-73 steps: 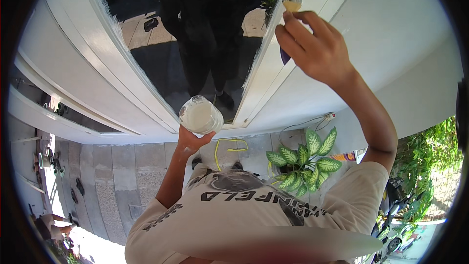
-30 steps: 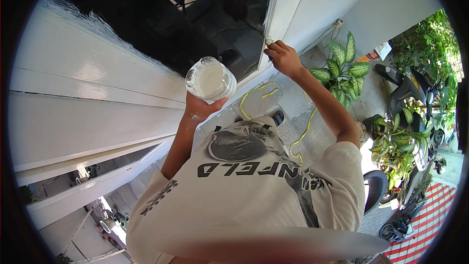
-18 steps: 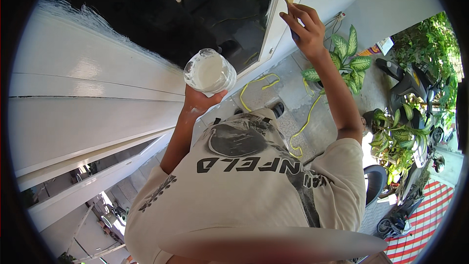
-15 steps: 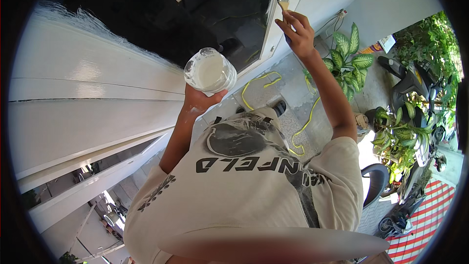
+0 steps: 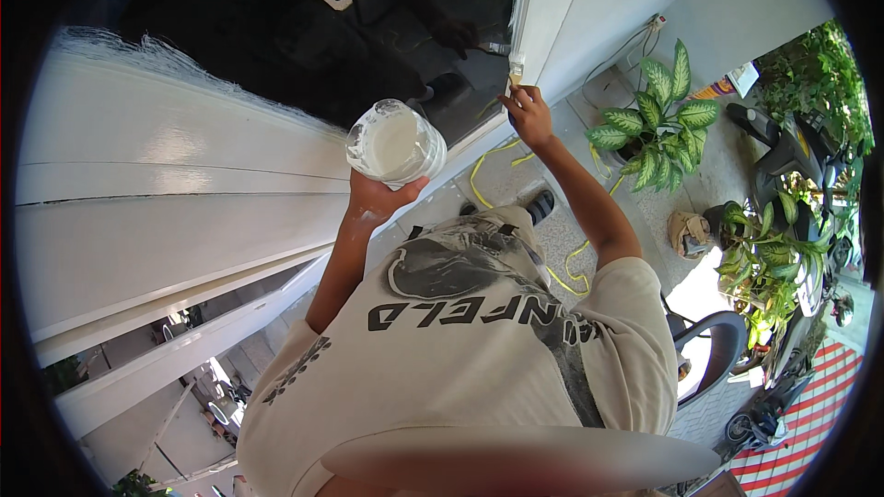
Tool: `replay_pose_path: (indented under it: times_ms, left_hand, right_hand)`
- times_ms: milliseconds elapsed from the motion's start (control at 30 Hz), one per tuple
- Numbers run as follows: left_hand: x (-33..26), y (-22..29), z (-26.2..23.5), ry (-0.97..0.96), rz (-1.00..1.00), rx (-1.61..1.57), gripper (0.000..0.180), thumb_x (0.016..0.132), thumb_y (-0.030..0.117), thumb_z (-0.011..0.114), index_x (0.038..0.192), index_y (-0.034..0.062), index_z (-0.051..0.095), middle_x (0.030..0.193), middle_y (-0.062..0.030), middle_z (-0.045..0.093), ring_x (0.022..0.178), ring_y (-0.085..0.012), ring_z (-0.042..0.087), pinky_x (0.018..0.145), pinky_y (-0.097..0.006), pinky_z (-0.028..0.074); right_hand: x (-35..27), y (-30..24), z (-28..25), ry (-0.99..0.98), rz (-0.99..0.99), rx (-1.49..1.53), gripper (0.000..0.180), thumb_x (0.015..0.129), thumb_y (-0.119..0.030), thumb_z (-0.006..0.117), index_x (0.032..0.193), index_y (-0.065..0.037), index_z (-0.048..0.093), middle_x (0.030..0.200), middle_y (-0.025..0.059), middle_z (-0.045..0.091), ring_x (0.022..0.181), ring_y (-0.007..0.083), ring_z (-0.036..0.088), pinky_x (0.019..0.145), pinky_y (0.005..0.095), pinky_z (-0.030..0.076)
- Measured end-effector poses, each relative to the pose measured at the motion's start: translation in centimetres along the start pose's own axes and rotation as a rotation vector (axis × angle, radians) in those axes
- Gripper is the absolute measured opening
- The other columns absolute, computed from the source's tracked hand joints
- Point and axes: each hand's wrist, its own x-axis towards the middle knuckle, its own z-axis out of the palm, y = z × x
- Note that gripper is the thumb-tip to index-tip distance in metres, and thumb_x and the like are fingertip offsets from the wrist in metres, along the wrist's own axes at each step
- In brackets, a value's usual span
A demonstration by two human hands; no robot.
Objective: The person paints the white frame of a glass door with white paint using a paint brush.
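Note:
My left hand (image 5: 379, 195) grips a clear plastic tub of white paint (image 5: 398, 143) from below and behind, its open top tilted toward me. White smears coat the tub's rim and sides, and some paint marks my wrist. My right hand (image 5: 528, 115) is closed around the handle of a paintbrush (image 5: 517, 71). The brush's bristles rest against the white frame (image 5: 526, 18) beside the dark glass pane (image 5: 276, 46). The brush and hand are mirrored in the glass. Along the pane's near edge, the white panel (image 5: 184, 120) shows rough brush streaks running onto the glass.
A potted leafy plant (image 5: 658, 120) stands right of my right arm, with a cable (image 5: 635, 41) on the wall behind it. A yellow cord (image 5: 573, 276) winds over the floor tiles near my feet. A black chair (image 5: 727, 340), a brown bag (image 5: 689, 233) and a motorbike (image 5: 783, 161) are farther right.
My right hand has drawn the paintbrush down the frame, toward me and slightly left. My left hand holds the paint tub in nearly the same place.

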Motion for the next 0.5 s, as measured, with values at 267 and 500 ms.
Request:
replay_pose_path:
  times_ms: [267, 500]
  left_hand:
    - [-0.2, -0.2, 0.3, 0.017, -0.008, -0.023, 0.070, 0.068, 0.005, 0.085, 0.131, -0.0001, 0.055, 0.122, -0.0110, 0.066, 0.112, -0.0200, 0.064, 0.099, -0.035, 0.051]
    - [0.4, 0.2, 0.8, -0.041, 0.008, -0.056, 0.071, 0.068, 0.004, 0.085, 0.132, 0.0000, 0.055, 0.122, -0.0110, 0.066, 0.112, -0.0203, 0.064, 0.099, -0.035, 0.050]
  right_hand:
    - [4.6, -0.8, -4.0, -0.218, 0.123, 0.061, 0.032, 0.073, -0.002, 0.071, 0.103, -0.014, 0.074, 0.104, 0.0035, 0.061, 0.101, 0.0261, 0.060, 0.078, 0.0367, 0.058]
    - [20.1, 0.1, -17.3, -0.284, -0.053, 0.092, 0.008, 0.089, -0.012, 0.069, 0.095, -0.012, 0.075, 0.094, 0.0030, 0.062, 0.096, 0.0249, 0.064, 0.077, 0.0393, 0.056]
